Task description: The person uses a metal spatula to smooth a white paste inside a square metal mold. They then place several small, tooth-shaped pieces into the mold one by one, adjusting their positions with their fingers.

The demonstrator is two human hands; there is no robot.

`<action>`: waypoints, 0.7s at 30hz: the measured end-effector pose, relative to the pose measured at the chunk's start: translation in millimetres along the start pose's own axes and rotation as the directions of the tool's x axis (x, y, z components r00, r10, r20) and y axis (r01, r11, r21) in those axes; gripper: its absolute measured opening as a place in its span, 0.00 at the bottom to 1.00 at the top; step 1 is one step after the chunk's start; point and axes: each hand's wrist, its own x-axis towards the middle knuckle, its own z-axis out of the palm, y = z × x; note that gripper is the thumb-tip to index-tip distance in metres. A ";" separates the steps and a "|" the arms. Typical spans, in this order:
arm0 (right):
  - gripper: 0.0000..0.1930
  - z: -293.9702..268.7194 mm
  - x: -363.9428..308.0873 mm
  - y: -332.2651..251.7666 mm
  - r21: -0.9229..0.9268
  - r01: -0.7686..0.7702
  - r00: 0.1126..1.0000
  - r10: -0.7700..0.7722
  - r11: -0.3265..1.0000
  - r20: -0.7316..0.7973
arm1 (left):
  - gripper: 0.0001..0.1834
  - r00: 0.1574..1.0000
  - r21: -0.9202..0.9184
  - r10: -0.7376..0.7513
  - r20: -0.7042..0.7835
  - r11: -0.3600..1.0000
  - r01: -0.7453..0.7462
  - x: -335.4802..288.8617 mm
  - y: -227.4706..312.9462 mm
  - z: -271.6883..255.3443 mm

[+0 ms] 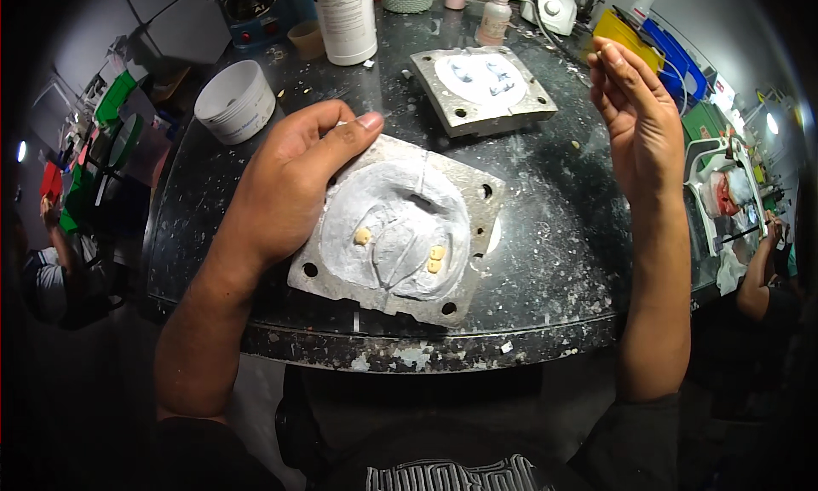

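1. Bare tabletop lies open right of the near flask half, under the raised right hand.
2. The far flask half blocks the middle.
3. A white tub, a white bottle and small containers crowd the far edge.
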 end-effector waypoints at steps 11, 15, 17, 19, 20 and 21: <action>0.15 5.2 -1.0 11.5 0.120 -0.264 0.963 0.254 0.957 0.087 | 0.18 0.988 0.007 0.103 -0.114 0.995 -0.103 9.5 -7.7 -9.7; 0.19 20.5 -9.1 18.2 0.172 -0.444 0.887 0.405 0.879 0.221 | 0.18 0.986 0.035 0.083 -0.142 0.996 -0.078 12.9 -13.2 -14.3; 0.20 22.2 -9.9 17.5 0.193 -0.495 0.857 0.439 0.847 0.272 | 0.18 0.988 0.012 0.063 -0.141 0.998 -0.061 14.0 -14.1 -13.9; 0.21 21.0 -10.4 17.0 0.180 -0.516 0.841 0.455 0.838 0.293 | 0.18 0.989 0.028 0.059 -0.139 0.998 -0.055 13.8 -13.0 -14.4; 0.22 20.7 -10.0 16.8 0.188 -0.517 0.838 0.450 0.835 0.308 | 0.18 0.989 0.035 0.057 -0.138 0.998 -0.052 13.8 -12.5 -14.7; 0.22 20.1 -10.1 16.5 0.195 -0.519 0.835 0.445 0.832 0.322 | 0.18 0.988 0.037 0.067 -0.137 0.997 -0.062 14.0 -13.0 -14.8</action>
